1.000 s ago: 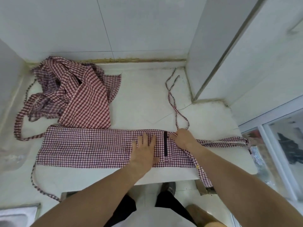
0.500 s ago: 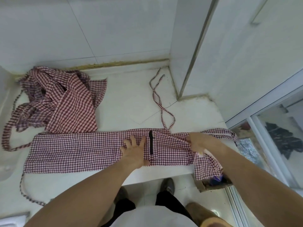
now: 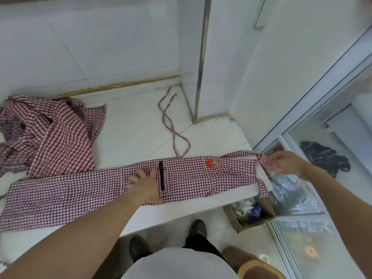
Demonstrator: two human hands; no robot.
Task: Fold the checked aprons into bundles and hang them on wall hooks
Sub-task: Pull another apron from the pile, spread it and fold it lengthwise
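Head view, looking down: nearest are the person's own dark shoes on the floor and a cardboard box of odds and ends standing just below the desk's right front corner. On the desk, along its front edge, lies the checked apron in hand, already folded lengthwise into a long narrow band running from the left edge to the right. The left hand lies flat on the band's middle, fingers spread and straight, pressing it down just beside a black strip on the cloth. The right hand is out past the desk's right edge, fingers curled round the band's end where the strap bunches, drawing it taut. A loose tie snakes from the band toward the back of the desk. At the back left corner sits a rumpled heap of further aprons, unfolded. So the work looks early: one apron is halfway to a bundle, the crosswise folding or rolling is left, the heap is untouched, and no hooks or hung bundles are in sight. Against the frame half a second ago, the right hand has carried the end farther right and stretched out the slack cloth that drooped over the edge, uncovering a red and yellow mark; the left hand keeps its place.
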